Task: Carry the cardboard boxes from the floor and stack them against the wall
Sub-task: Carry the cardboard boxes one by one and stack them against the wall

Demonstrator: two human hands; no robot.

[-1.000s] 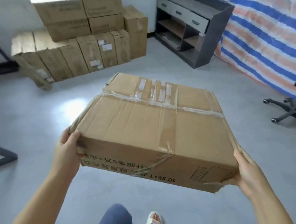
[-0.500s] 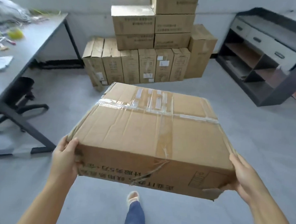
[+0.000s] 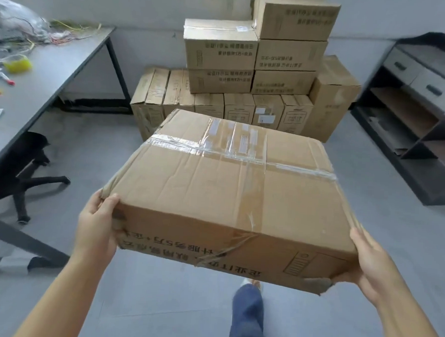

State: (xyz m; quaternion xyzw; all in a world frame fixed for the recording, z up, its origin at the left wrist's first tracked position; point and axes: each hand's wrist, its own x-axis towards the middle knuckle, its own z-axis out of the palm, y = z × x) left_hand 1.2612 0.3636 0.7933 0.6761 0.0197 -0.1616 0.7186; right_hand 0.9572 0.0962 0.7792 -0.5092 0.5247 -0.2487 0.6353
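You hold a wide, flat cardboard box (image 3: 230, 194) in the air in front of you, well above the floor (image 3: 88, 148), its top taped crosswise and its near side printed with upside-down characters. Your left hand (image 3: 97, 228) is clamped on the near left corner, thumb on the top edge and fingers under the bottom. Your right hand (image 3: 368, 263) grips the near right corner, where the cardboard is torn and crushed along the bottom edge. The two hands are well apart, one at each end of the near side, and the box tilts slightly down to your right.

Ahead, the stack of boxes (image 3: 254, 74) stands against the wall (image 3: 152, 12): a bottom row of narrow cartons set upright on the floor, wider cartons laid flat on top in tiers, and a tall carton at the right end. The far edge of your box overlaps the bottom row in the view, so you cannot tell how much gap lies between them.

To your left, the grey surface (image 3: 49, 64) runs along the room, littered with wires and small items, its dark leg reaching the floor near the stack's left end. A black office chair (image 3: 23, 168) sits tucked under its near edge. To your right, a dark shelf unit (image 3: 415, 114) with drawers lines the side. Between surface and shelf unit the floor is bare, and one blue-trousered leg (image 3: 247, 316) shows below the box.
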